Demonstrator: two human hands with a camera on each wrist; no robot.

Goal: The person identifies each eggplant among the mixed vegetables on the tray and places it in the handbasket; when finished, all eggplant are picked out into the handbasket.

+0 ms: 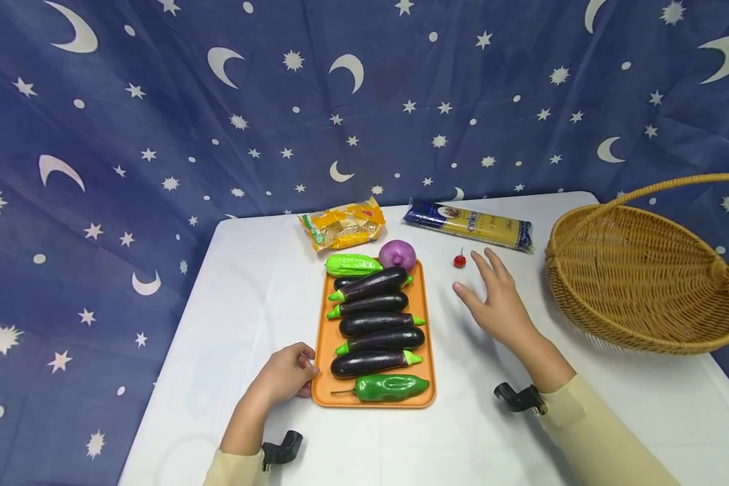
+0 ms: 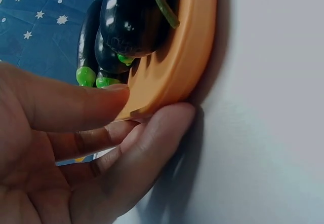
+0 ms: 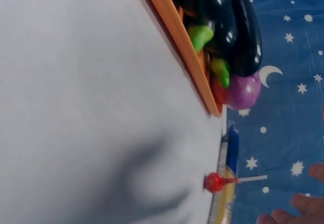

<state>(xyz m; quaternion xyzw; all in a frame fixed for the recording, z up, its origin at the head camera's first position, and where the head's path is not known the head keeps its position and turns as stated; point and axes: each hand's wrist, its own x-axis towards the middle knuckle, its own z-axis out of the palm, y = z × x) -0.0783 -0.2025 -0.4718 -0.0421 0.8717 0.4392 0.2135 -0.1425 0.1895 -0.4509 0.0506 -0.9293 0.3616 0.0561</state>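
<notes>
My left hand (image 1: pixel 288 371) pinches the left edge of an orange tray (image 1: pixel 319 351) near its front corner. In the left wrist view the thumb lies over the rim (image 2: pixel 197 41) and a finger lies under it. Several eggplants (image 1: pixel 376 362) lie across the tray in a stack of rows. A green pepper (image 1: pixel 391 387) is at its front; a light green ridged vegetable (image 1: pixel 352 264) and a purple onion (image 1: pixel 397 254) are at its back. My right hand (image 1: pixel 499 304) hovers with spread fingers, holding nothing, just right of a red lollipop (image 1: pixel 459 260) on the table.
Behind the tray lies a yellow food bag (image 1: pixel 346 226). A long spaghetti packet (image 1: pixel 474 226) is at the back, beyond the lollipop. On the right stands a wicker basket (image 1: pixel 644 283) with a tall handle. A blue star-patterned cloth hangs behind the white table (image 1: pixel 231 283).
</notes>
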